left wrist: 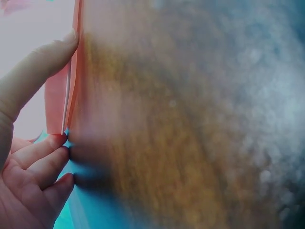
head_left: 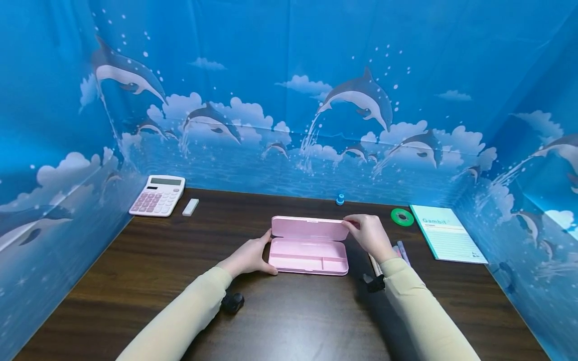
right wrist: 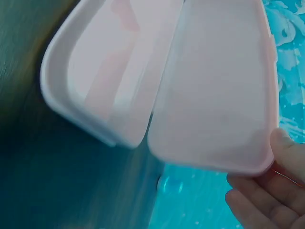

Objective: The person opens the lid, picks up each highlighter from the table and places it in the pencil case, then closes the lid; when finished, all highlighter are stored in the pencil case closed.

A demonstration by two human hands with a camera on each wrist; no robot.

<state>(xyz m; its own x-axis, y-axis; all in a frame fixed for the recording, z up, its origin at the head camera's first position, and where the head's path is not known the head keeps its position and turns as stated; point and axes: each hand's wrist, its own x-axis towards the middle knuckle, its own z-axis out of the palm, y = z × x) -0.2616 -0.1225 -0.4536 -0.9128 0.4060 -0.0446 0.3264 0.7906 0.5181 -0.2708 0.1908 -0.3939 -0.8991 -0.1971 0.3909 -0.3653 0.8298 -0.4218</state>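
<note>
A pink pencil case lies on the dark wooden table with its lid raised at the back. Its tray shows a long compartment and smaller ones at the right, with nothing in them. My left hand grips the case's left end, thumb at the front corner and fingers toward the back. In the left wrist view the thumb and fingers touch the pink edge. My right hand pinches the lid's upper right corner. The right wrist view shows the thumb on the lid's inner side and fingers behind it.
At the back left are a calculator and a white eraser-like block. A small blue item, a green ring-shaped roll and a notepad lie toward the back right. Pens are partly hidden by the right forearm.
</note>
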